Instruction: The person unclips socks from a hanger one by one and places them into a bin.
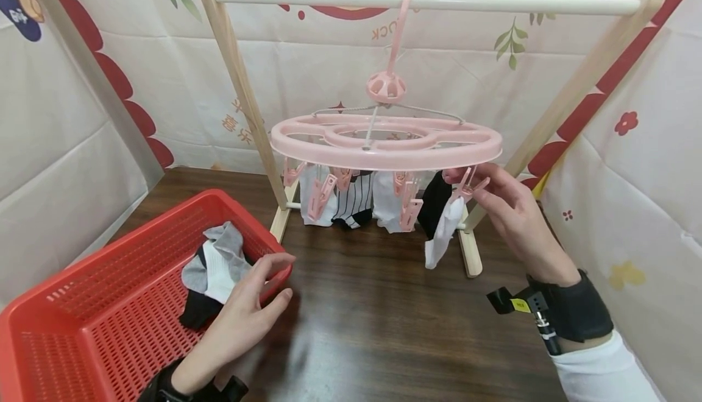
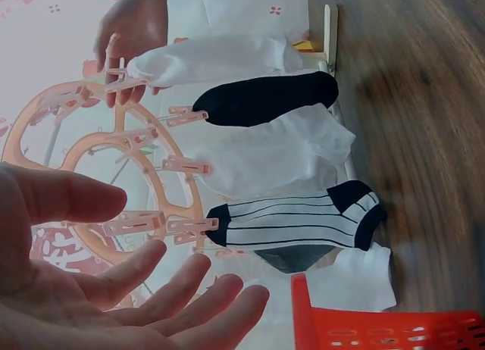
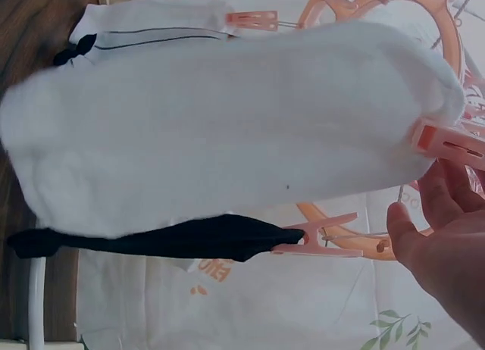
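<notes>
A pink round clip hanger [image 1: 386, 159] hangs with socks clipped below it. My right hand [image 1: 518, 219] is at its right side, fingers and thumb loosely around a pink clip [image 1: 465, 191] whose handles stand apart. That clip bites a white sock [image 3: 227, 130], which dangles beside a black sock [image 2: 265, 98]. Further along hang another white sock [image 2: 276, 153] and a black-and-white striped sock [image 2: 292, 223]. My left hand [image 1: 247, 310] hovers by the red basket's [image 1: 159, 231] right rim, fingers spread and holding nothing. Inside the basket lie grey, white and black socks [image 1: 219, 265], partly hidden by that hand.
A wooden stand with a white bar [image 1: 428, 1] carries the hanger by its hook. Its legs [image 1: 244, 82] rest on the dark wooden table [image 1: 384, 317]. Printed cloth [image 1: 164, 79] encloses the back and sides. Several unused clips [image 1: 322, 197] dangle from the ring.
</notes>
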`<act>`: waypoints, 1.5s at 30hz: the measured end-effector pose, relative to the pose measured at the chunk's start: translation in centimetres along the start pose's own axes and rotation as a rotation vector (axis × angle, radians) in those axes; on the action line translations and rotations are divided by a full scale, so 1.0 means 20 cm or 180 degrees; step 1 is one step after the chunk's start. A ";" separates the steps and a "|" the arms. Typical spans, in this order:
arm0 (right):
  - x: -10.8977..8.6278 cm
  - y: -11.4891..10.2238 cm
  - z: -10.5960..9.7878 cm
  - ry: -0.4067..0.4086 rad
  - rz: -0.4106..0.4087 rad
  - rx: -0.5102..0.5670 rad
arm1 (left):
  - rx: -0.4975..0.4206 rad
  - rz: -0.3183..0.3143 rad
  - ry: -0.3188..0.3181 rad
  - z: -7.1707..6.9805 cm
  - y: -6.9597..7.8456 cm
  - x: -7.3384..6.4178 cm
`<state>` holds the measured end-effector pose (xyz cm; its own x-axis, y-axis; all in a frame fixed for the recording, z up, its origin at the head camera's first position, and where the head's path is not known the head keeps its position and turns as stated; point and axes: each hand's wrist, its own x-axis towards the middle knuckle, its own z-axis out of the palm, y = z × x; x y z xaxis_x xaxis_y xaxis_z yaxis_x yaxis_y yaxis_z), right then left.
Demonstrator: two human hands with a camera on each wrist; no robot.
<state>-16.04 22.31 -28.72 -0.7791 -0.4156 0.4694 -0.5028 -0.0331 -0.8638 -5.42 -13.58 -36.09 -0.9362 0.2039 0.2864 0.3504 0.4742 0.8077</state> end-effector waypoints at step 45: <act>-0.07 -0.05 0.22 0.0433 -0.0358 -0.0444 | -0.0292 -0.0275 -0.0201 0.11 -0.03 -0.03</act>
<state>-12.85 18.86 -29.24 -0.7537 -0.2898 0.5899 -0.6290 0.0577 -0.7753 -5.02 -12.15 -37.94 -0.9580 0.2207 0.1829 0.2616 0.4126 0.8726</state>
